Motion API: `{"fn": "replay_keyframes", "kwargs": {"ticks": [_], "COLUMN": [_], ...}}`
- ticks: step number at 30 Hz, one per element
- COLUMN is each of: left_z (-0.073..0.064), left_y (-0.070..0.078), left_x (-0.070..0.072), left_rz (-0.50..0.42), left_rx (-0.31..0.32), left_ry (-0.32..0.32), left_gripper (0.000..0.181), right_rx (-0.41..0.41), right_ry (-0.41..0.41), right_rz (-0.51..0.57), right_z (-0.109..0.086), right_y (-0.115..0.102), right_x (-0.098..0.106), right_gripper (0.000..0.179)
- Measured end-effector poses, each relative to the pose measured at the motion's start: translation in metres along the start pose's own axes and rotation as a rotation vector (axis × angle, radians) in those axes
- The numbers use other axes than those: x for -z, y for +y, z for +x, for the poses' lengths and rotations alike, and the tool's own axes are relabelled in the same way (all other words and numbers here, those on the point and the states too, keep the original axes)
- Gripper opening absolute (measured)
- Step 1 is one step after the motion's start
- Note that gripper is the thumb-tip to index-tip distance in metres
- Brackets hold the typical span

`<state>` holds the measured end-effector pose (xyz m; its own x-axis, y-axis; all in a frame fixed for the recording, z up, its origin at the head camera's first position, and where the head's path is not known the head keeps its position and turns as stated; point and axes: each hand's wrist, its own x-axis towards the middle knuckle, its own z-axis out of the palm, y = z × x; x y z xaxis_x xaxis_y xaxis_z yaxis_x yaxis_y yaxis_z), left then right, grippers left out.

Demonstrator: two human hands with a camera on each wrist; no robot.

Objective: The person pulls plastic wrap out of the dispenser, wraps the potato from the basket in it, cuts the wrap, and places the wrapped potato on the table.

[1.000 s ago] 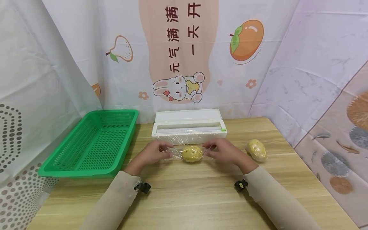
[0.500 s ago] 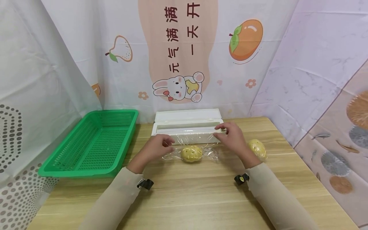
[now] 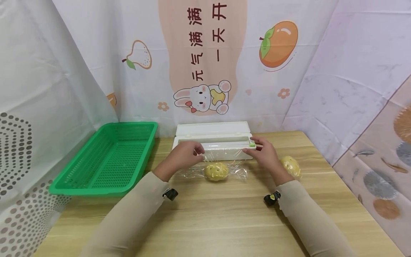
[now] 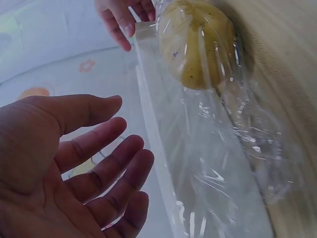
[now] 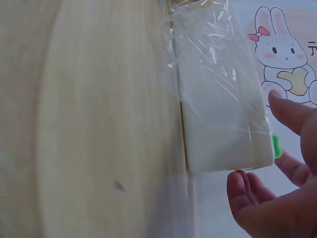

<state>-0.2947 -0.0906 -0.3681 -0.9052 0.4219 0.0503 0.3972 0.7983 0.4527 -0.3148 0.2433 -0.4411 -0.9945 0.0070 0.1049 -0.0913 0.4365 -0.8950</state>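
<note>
A yellow potato (image 3: 216, 172) sits under clear cling film, loose film spreading out at both sides. Behind it stands a white cling film dispenser box (image 3: 229, 155) with its lid raised, the film running from it down to the potato. My left hand (image 3: 186, 155) hovers at the box's left front; in the left wrist view its fingers are loosely bent, apart from the film (image 4: 208, 168). At the box's right end is my right hand (image 3: 265, 153), thumb and fingers spread around the corner by the green slider (image 5: 277, 147).
Another film-wrapped potato (image 3: 290, 167) lies to the right, close to my right wrist. A green plastic basket (image 3: 128, 189) stands at the left on the wooden table (image 3: 218, 221). A printed curtain (image 3: 147, 89) hangs behind the box.
Both hands have let go of the film beside the potato. My right hand has moved up and right to the box's end; my left has risen toward the box's left front.
</note>
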Motion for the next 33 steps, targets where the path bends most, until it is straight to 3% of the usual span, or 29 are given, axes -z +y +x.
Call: {"fn": "replay_keyframes", "kwargs": {"ticks": [8,19,26,33], "left_z": [0.021,0.051,0.066,0.084], "left_y": [0.018,0.040,0.058,0.089], "left_x": [0.000,-0.010,-0.016,-0.028], "left_rz": [0.043,0.266,0.290,0.280], "left_rx": [-0.025,-0.031,-0.051,-0.107], "left_ry": [-0.040,-0.076,-0.070,-0.068], "left_gripper": [0.007,0.014,0.018,0.022], "right_rx": [-0.023,-0.029,-0.043,-0.036], "right_ry": [0.020,0.045,0.051,0.045], "right_rz": [0.057,0.056,0.017,0.040], "right_z": [-0.001,-0.001,0.000,0.001], "right_y": [0.004,0.011,0.012,0.011], "right_x": [-0.003,0.002,0.005,0.002], "right_gripper": [0.060,0.069,0.071,0.068]}}
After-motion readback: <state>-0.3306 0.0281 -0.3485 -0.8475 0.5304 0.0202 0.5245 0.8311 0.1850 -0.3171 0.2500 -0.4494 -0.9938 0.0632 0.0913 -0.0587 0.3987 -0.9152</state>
